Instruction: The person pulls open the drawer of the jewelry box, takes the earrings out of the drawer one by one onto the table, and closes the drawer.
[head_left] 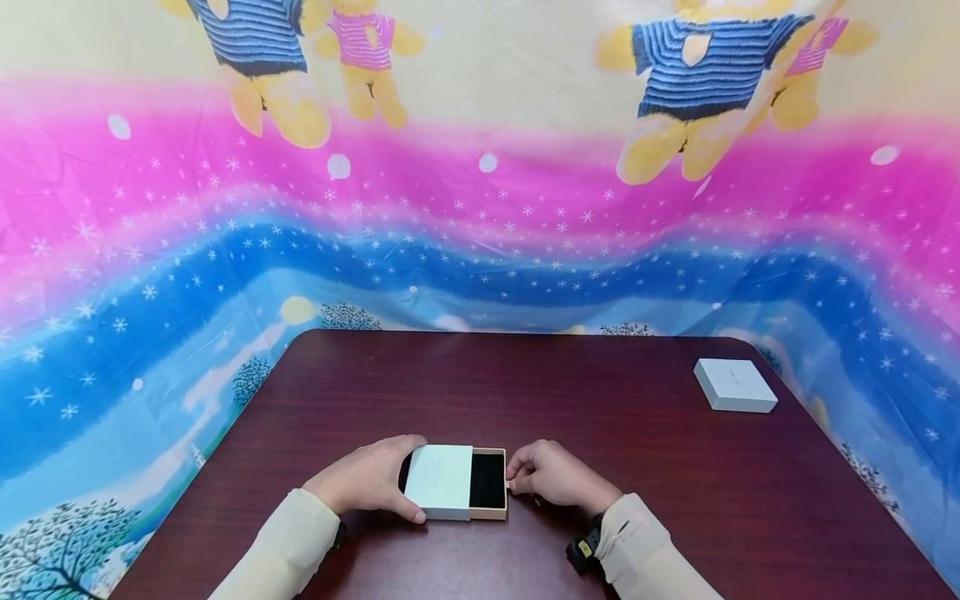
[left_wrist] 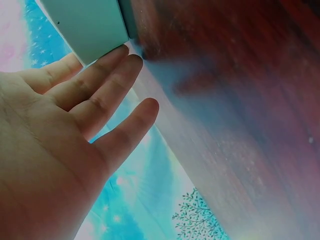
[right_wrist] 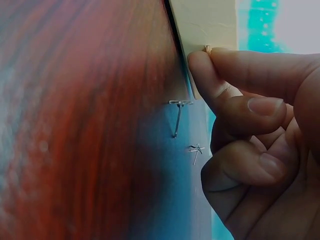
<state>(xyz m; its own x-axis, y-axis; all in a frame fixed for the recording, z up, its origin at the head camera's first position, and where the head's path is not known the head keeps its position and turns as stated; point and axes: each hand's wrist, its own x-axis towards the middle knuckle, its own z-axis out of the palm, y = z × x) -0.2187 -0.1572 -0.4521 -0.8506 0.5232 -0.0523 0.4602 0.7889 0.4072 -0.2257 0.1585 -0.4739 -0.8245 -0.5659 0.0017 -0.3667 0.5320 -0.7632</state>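
A small white drawer-style jewelry box point(head_left: 441, 479) lies on the table, its sliding tray point(head_left: 488, 515) partly out to the right and showing a black lining. My left hand point(head_left: 373, 477) holds the box's sleeve from the left, thumb at the near side and fingers at the far side. In the left wrist view the fingertips point(left_wrist: 119, 52) meet the sleeve's edge. Thumb and forefinger of my right hand point(head_left: 558, 475) pinch the little pull tab point(right_wrist: 208, 48) on the tray's end. Just below that hand, two small silvery stud earrings point(right_wrist: 179, 117) lie on the tabletop.
Another white box point(head_left: 736, 385), closed, sits at the table's back right. The dark red wooden table point(head_left: 487, 383) has rounded far corners. A printed cloth point(head_left: 480, 208) with bears and snowflakes hangs behind and around it.
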